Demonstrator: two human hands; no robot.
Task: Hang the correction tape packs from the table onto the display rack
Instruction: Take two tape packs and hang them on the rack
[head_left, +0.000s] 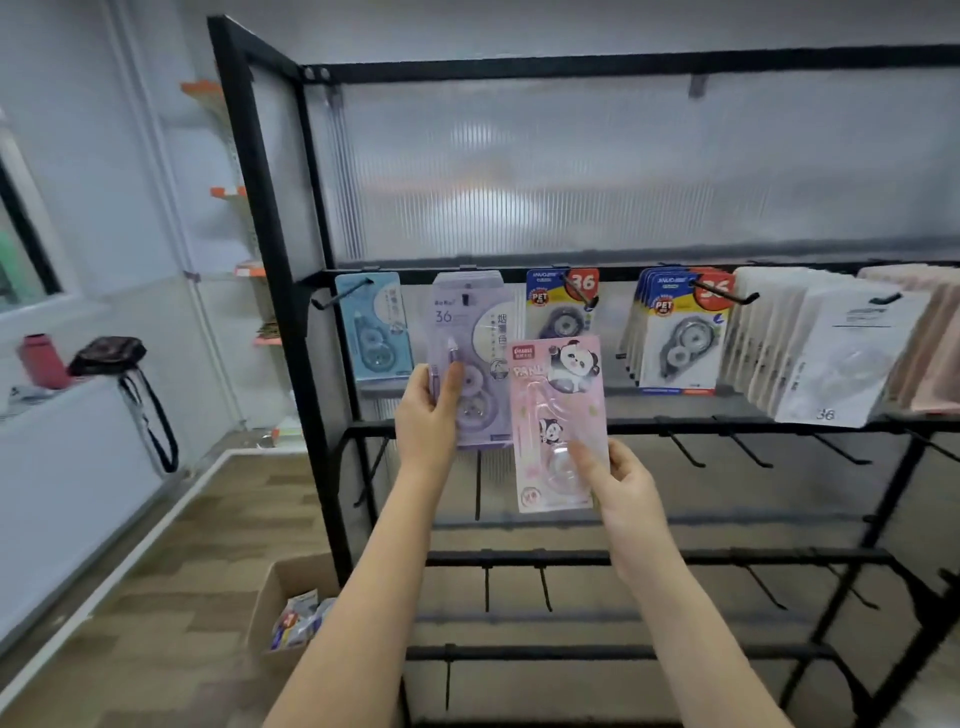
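My right hand (621, 486) has its grip closed on a pink pack (557, 415), thumb across the clear blister near the bottom edge, fingers behind the card. The pack stands upright in front of the rack (270, 218), held in the air, its top just below the row of hooks. Its card is pale pink with a red label at the top left, a panda at the top right, a smaller cartoon figure lower down, and a long clear bubble over the tape.

My left hand (428, 410) grips a lilac pack (470, 358) by its lower left corner, thumb on the front. This one is pale purple with "36" printed near the top, a column of characters at the right and two round reels showing through the blister. Its top reaches the hook rail; I cannot tell whether it sits on a hook. The pink pack overlaps its right edge.

To the left hangs a blue pack (373, 327) on a hook. To the right hang blue-and-yellow packs (563, 304) with red "36" badges, then a thick row of white packs (826, 348). The lower rails carry bare hooks (685, 449). On the floor at the lower left stands a cardboard box (291, 603) with more packs inside.
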